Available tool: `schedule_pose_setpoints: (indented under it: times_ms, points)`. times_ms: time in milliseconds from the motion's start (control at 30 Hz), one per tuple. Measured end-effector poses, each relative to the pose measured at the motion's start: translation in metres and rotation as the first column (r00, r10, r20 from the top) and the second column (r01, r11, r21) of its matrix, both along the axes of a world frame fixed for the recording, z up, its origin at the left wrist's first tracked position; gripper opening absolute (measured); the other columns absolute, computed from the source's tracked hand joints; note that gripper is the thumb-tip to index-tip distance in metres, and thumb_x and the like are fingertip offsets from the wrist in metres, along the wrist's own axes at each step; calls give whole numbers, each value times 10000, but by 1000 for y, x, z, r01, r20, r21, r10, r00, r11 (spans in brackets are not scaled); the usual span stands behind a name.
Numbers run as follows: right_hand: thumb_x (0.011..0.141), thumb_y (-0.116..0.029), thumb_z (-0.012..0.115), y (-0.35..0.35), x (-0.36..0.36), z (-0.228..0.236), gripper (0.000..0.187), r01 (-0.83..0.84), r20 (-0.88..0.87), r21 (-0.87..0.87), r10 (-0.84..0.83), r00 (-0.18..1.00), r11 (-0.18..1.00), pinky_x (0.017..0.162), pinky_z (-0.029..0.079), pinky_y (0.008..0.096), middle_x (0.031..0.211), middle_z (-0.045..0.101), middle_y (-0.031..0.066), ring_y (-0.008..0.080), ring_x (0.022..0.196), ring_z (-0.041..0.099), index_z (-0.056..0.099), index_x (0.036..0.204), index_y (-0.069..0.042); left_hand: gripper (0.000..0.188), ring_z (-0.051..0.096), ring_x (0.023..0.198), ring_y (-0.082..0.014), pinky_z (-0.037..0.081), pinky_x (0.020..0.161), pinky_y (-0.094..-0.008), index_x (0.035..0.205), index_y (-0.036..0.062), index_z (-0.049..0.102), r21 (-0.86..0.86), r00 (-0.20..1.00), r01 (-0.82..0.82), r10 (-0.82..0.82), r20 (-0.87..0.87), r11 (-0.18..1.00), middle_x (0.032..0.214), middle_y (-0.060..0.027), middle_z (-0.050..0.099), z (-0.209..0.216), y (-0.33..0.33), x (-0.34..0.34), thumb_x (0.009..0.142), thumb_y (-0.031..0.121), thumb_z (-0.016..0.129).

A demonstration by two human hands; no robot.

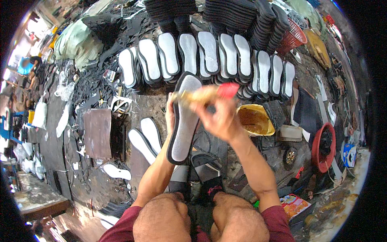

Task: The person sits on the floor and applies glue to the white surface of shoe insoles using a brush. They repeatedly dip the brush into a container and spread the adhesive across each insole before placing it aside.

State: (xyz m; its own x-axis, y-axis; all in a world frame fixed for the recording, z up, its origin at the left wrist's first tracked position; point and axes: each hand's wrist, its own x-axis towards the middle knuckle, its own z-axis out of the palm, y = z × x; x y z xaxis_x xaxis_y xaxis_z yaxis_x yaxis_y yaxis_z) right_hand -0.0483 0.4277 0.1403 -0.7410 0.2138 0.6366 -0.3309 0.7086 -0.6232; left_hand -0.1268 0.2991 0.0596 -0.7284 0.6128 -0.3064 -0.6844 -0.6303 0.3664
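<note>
My left hand (170, 115) grips a shoe sole (184, 137) from behind its left edge, holding it upright in front of my knees. The sole has a black rim and a pale grey face. In my right hand (223, 121) is a brush (228, 90) with a red end; its yellowish part is smeared by motion over the upper half of the sole. Beside that hand, on the right, stands a yellow tub (271, 131) with brown, glue-like stuff inside. Two white sole-shaped pieces (142, 144) lie left of my left forearm.
An arc of stacked white-faced soles (188, 52) spans the far side, with tall black stacks (231, 16) behind. A red basin (323, 149) and a red basket (293, 37) stand right. Dark scraps (92, 86) and a brown board (98, 133) cover the left floor.
</note>
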Motion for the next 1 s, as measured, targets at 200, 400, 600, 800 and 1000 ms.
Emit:
schedule_pose_setpoints:
  times_ms: [200,400,600,800,1000]
  points:
    - [783,-45,717,-67,73,-10,293,-429,112,-77,435,893,900,657,572,359,982,678,59,248,770,653,688,1071,-91,705,695,809,-253,587,706,-411,1198,72,624,-164,999,11,-5,37,986,1014,-132,708,-28,-33,-17,892,700,531]
    - [904,-134,710,2,21,-20,157,41,99,-303,-12,995,952,766,569,390,993,715,122,302,875,708,663,1033,-58,738,679,941,-333,580,797,-443,1384,46,499,-48,994,-69,73,80,996,1194,-166,668,16,-6,4,951,642,461]
    - [845,-125,756,-67,96,-13,186,-349,168,-334,419,892,876,766,574,379,998,708,103,281,874,695,689,1011,-71,737,681,859,-323,591,742,-430,1330,41,540,15,1000,-16,16,-10,1000,1123,-205,679,18,-30,-13,932,659,498]
    - [842,-169,748,-9,-1,-9,215,-54,-23,38,55,998,998,630,517,433,867,638,143,342,738,637,624,976,-55,654,683,944,-280,577,851,-413,1306,48,566,-186,984,-13,-20,-178,983,1179,-163,669,3,-25,21,949,594,518]
    - [872,-121,756,31,-39,1,230,105,25,-269,-102,994,958,655,575,318,901,733,147,218,764,731,627,994,26,735,638,1108,-363,556,910,-505,1419,45,476,-54,999,53,-53,8,997,1286,-194,613,23,-32,27,939,600,517]
